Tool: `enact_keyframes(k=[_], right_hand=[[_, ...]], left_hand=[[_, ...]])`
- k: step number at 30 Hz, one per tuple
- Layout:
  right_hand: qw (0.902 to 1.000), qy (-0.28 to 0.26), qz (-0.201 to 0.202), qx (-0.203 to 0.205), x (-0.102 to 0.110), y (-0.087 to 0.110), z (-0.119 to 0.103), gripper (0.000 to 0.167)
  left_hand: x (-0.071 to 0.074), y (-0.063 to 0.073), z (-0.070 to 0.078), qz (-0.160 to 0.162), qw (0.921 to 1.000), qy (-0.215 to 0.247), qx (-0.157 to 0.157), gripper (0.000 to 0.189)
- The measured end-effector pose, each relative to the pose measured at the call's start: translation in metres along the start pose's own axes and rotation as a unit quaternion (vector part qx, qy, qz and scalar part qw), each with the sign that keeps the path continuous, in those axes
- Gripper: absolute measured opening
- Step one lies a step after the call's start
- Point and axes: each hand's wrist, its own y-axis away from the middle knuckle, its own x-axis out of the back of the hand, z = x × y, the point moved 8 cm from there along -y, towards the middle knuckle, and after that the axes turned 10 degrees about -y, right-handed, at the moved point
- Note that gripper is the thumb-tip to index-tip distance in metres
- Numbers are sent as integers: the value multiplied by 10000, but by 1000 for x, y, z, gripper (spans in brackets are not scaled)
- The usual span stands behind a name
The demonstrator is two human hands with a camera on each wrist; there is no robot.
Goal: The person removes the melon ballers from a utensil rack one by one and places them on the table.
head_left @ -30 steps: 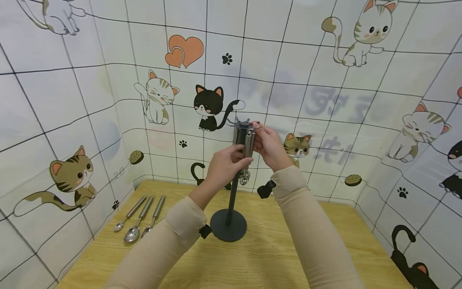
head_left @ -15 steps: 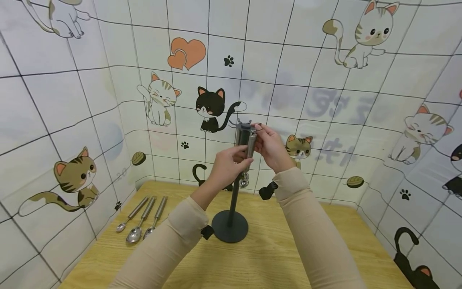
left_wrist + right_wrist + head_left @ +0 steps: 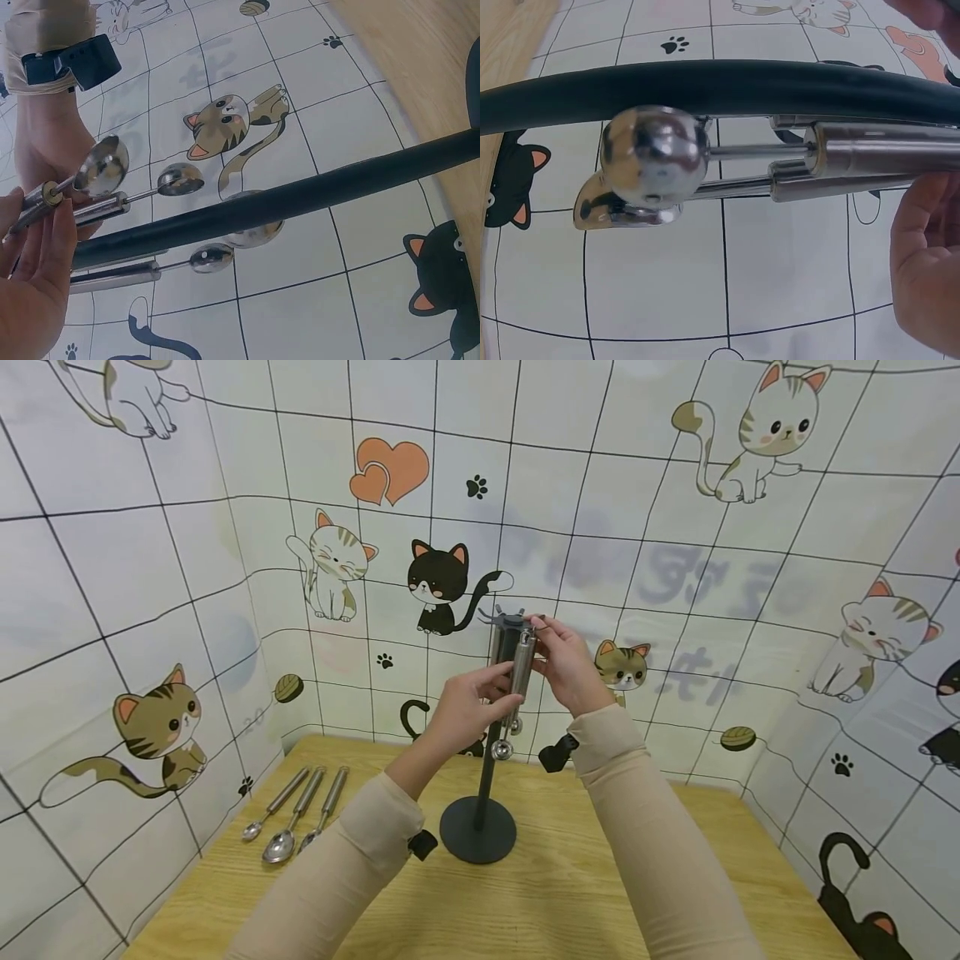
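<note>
My left hand [image 3: 471, 703] pinches the handle of a steel spoon [image 3: 522, 672] between thumb and fingers. The spoon hangs bowl down along the right front of a dark stand [image 3: 486, 777]. Its round, deep bowl [image 3: 101, 166] shows in the left wrist view. My right hand [image 3: 564, 664] is at the top of the stand, fingertips around a hook [image 3: 542, 620] beside the spoon's upper end. Whether the spoon sits on that hook is hidden. Other hanging spoons [image 3: 181, 180] surround the pole in the left wrist view. A rounded bowl [image 3: 654, 154] is large and blurred in the right wrist view.
Three more steel spoons [image 3: 280, 846] lie side by side at the table's left, one partly behind my left sleeve. The stand's round base [image 3: 477, 831] rests on the wooden table [image 3: 525, 902]. A cat-print sheet [image 3: 585, 510] covers the walls close behind.
The view has shifted slightly. The spoon's bowl in my left hand has swung a little down and left, apart from another bowl behind it. Both hands stay at nearly the same place on the stand.
</note>
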Motion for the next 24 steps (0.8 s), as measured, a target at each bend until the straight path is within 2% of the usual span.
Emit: enact_keyframes(k=[7, 16, 20, 24], right_hand=[[10000, -28, -50, -33, -3, -2, -2, 25], [9999, -87, 11, -60, 0, -2, -1, 23], [9999, -143, -26, -51, -2, -3, -2, 21], [9998, -211, 8, -39, 0, -3, -1, 20]], left_hand=[[12, 3, -6, 128, 9995, 280, 97, 50], [26, 13, -17, 54, 9972, 698, 257, 52], [42, 21, -27, 78, 9977, 582, 346, 52], [56, 31, -40, 116, 9977, 365, 567, 54]])
